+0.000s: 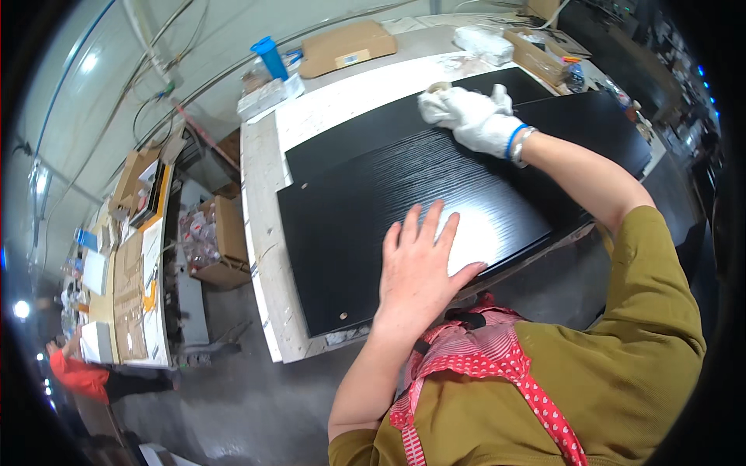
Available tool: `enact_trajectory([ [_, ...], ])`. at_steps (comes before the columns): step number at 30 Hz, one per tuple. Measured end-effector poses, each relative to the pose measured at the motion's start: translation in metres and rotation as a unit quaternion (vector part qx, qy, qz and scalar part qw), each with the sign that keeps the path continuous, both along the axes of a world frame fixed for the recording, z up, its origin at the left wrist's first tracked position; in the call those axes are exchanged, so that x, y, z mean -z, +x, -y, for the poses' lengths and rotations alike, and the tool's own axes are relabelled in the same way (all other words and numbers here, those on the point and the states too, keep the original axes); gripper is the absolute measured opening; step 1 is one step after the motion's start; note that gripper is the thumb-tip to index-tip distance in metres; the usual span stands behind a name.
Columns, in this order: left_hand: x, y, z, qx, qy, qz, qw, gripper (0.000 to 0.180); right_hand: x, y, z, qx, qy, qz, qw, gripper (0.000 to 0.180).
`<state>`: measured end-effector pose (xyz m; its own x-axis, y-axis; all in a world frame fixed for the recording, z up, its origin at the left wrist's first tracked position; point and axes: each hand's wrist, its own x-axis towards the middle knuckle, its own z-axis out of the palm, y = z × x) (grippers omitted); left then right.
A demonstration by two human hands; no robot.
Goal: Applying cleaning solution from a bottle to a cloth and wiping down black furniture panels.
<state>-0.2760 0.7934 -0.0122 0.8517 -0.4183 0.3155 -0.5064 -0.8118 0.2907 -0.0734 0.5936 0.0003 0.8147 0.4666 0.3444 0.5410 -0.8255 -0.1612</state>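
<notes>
A black wood-grain panel (pixel 350 225) lies on the table, with small round holes near its left corners. My left hand (pixel 416 256), bare, rests flat on the panel near its front edge, fingers spread. My right hand (pixel 486 128) wears a white knit glove with a blue cuff. It is closed on a bunched white cloth (pixel 437 107) at the far edge of the panel. The glove hides part of the cloth. Further black panels lie beneath and beyond, one showing at the back (pixel 334 149) and one at the right (pixel 598 124).
The white worktable (pixel 260 233) carries a blue cup (pixel 269 56), a brown cardboard piece (pixel 350 48), a white wrapped bundle (pixel 483 45) and an open carton (pixel 536 58). A cardboard box of plastic (pixel 221 241) stands left. A person in red (pixel 78 377) is by another bench (pixel 155 311).
</notes>
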Motion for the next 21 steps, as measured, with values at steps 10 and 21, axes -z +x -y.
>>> enact_trajectory([
  [10,-0.019,-0.006,0.002,-0.034,0.058,-0.083,0.994,0.072,-0.028,-0.008,0.057,-0.161,0.058,-0.135,0.976,0.046],
  [21,-0.045,0.134,0.094,-0.012,-0.016,-0.022,1.000,0.038,0.004,-0.009,0.155,-0.048,-0.061,-0.037,0.996,0.039],
])
